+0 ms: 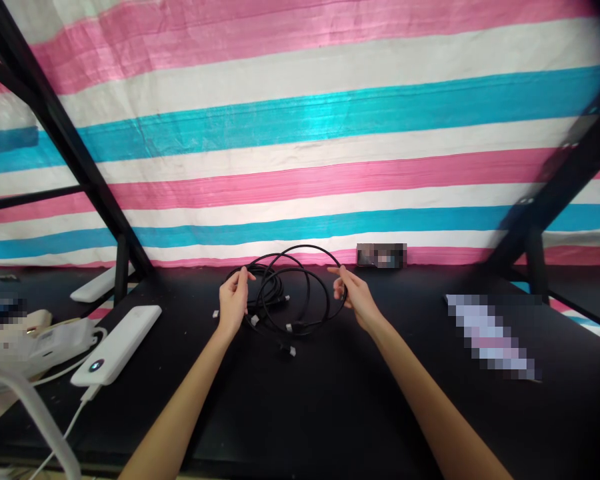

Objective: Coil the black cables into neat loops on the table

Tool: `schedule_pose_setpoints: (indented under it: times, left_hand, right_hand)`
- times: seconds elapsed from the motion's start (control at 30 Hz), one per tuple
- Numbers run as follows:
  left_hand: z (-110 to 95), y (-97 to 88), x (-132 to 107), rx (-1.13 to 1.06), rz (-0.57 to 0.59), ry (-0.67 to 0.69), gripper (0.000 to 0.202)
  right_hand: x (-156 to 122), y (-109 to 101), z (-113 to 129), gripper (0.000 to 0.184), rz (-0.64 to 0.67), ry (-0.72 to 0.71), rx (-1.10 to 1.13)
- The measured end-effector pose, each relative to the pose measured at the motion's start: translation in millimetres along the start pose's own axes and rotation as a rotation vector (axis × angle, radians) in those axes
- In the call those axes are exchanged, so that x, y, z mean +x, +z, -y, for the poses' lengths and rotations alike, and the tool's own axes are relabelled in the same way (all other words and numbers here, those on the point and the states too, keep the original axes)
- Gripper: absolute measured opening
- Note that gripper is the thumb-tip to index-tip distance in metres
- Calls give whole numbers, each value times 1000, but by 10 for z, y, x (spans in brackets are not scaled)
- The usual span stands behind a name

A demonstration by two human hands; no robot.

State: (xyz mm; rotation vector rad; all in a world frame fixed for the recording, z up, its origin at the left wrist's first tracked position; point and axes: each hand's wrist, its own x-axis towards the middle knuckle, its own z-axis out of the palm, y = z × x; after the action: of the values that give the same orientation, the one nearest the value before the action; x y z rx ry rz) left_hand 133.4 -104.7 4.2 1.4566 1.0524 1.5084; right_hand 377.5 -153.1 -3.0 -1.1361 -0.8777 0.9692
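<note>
Between my two hands a black cable (329,297) runs in wide loose loops just above the black table. My left hand (234,301) is closed, thumb against the fingers, on the left side of the loops. On the right side, my right hand (354,293) pinches the same cable between thumb and fingers. Behind and under the loops lies a coiled bundle of black cables (275,288). Several light-coloured plugs show around it, among them a plug (293,351) on the table in front of the loops.
A white power bank (117,347) with a white cord lies at left, beside a white power strip (63,343). At right is a flat blurred-out object (493,340); a small dark box (381,256) stands at the back. Black metal posts (75,153) and a striped sheet (330,120) rise behind.
</note>
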Motion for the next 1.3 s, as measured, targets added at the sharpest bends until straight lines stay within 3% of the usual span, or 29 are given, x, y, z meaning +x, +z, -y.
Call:
schedule_pose_setpoints:
  times: [0.23, 0.63, 0.9, 0.97, 1.13, 1.3]
  left_hand:
    - [73, 55, -31, 127, 99, -43, 36]
    - [106, 51, -61, 226, 167, -31, 38]
    - [96, 44, -47, 524, 11, 252, 22]
    - [125, 58, -33, 453, 17, 242, 21]
    - [184, 130, -66, 26, 237, -9, 31]
    - [137, 164, -120, -90, 250, -79, 48]
  right_hand:
    - [23, 22, -91, 42, 17, -17, -100]
    - [-76, 153, -78, 29, 185, 95, 27]
    - [-89, 136, -42, 39, 199, 111, -39]
    - [-89, 135, -44, 41, 196, 103, -62]
    - [-87, 128, -60, 43, 190, 97, -81]
    - [-62, 114, -81, 46, 228, 92, -72]
